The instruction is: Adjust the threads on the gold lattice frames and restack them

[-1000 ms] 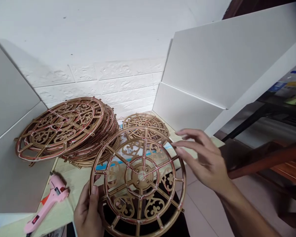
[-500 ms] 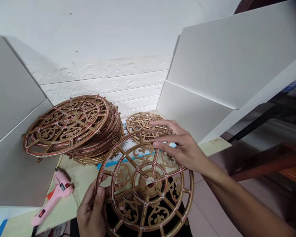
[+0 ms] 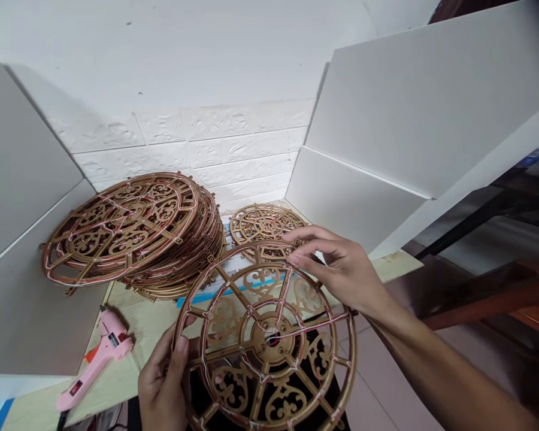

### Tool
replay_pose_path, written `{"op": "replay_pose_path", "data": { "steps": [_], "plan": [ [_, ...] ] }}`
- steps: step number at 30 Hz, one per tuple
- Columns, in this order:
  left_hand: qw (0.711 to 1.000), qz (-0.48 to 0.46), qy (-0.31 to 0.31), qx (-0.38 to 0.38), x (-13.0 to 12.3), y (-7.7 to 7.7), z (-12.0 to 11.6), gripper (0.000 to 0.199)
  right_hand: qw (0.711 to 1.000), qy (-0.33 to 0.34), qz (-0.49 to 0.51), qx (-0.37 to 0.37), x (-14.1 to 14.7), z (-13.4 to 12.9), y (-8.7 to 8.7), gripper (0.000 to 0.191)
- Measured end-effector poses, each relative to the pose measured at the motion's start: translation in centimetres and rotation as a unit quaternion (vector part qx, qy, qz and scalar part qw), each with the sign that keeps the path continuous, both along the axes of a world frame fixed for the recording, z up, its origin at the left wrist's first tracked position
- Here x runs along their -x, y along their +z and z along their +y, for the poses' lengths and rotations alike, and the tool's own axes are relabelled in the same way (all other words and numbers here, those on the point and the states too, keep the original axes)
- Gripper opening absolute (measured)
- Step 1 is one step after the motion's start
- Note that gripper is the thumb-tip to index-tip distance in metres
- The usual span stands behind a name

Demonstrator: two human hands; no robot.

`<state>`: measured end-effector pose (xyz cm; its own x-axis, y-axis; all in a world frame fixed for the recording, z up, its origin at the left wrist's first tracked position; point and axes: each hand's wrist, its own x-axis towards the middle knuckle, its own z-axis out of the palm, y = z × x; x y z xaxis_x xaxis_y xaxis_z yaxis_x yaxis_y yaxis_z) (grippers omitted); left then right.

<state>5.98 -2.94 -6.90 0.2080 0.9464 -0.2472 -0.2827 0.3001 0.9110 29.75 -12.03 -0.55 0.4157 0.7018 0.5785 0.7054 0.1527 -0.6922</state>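
A round golden-brown openwork frame (image 3: 273, 344), with red and white wire running along its rings and spokes, is tilted up in front of me. My left hand (image 3: 166, 377) grips its left rim, thumb in front and fingers behind. At the upper right of the rim is my right hand (image 3: 336, 266), its fingers bent and drawn together by the upper spoke; whether they pinch the wire is too small to tell. To the left stands a tall leaning stack of similar wired frames (image 3: 130, 227). Behind the held frame lie smaller round frames (image 3: 267, 224).
A pink glue gun (image 3: 94, 359) lies on the pale tabletop (image 3: 157, 317) at left. Grey panels (image 3: 386, 108) rise at both sides, before a white brick-patterned wall (image 3: 233, 143). Blue-and-white printed sheet lies under the frames. Dark furniture (image 3: 489, 293) is at right.
My right hand has shifted slightly right and down along the frame's top. The held frame has turned and tilted slightly, with my left hand still on its rim.
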Motion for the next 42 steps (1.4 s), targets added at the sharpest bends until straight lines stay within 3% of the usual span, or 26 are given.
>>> {"op": "replay_pose_path", "data": {
  "steps": [5, 8, 10, 13, 18, 22, 25, 30, 34, 38, 42],
  "plan": [
    [1.0, -0.015, -0.002, 0.028, -0.3, 0.5, -0.3, 0.056, 0.993, -0.009, 0.116, -0.03, -0.9, -0.1, -0.5, 0.03],
    [1.0, -0.007, -0.005, 0.023, -0.3, 0.4, -0.2, 0.056, 0.989, -0.057, 0.131, -0.044, -1.3, -0.2, -0.7, 0.032],
    [1.0, -0.006, -0.005, 0.021, -0.2, 0.3, -0.2, 0.053, 0.993, -0.074, 0.071, -0.059, -1.0, -0.4, -0.4, 0.025],
    [1.0, -0.003, -0.013, 0.009, -0.2, 0.1, -0.3, 0.05, 0.995, -0.045, -0.054, -0.075, 0.3, -0.6, 0.4, 0.004],
    [0.999, 0.021, -0.028, -0.004, 0.3, -1.6, 0.3, 0.054, 0.961, 0.025, -0.275, -0.016, 2.9, 0.2, 1.6, 0.007],
    [0.999, 0.027, -0.038, -0.01, 0.8, -2.4, 0.9, 0.053, 0.942, 0.064, -0.33, 0.022, 3.4, 1.7, 1.5, 0.016],
    [0.998, 0.03, -0.043, -0.019, 1.1, -2.2, 0.9, 0.052, 0.947, 0.109, -0.302, 0.011, 3.3, 2.5, 1.0, 0.02],
    [0.998, -0.008, -0.063, 0.017, 1.5, -1.9, 0.8, 0.052, 0.955, 0.123, -0.258, -0.075, 3.6, 2.8, 0.5, 0.012],
    [0.998, -0.016, -0.056, 0.039, 1.2, -1.6, 0.8, 0.053, 0.972, 0.129, -0.156, -0.121, 3.9, 2.1, 1.1, 0.012],
    [0.999, -0.025, -0.017, 0.044, 0.7, -0.7, 0.6, 0.053, 0.984, 0.058, -0.028, -0.165, 2.4, 1.1, 1.9, 0.022],
    [0.997, -0.048, 0.012, 0.053, 0.5, 0.3, 0.2, 0.053, 0.977, -0.089, 0.033, -0.192, -1.9, 0.4, 1.4, 0.029]
  ]
}}
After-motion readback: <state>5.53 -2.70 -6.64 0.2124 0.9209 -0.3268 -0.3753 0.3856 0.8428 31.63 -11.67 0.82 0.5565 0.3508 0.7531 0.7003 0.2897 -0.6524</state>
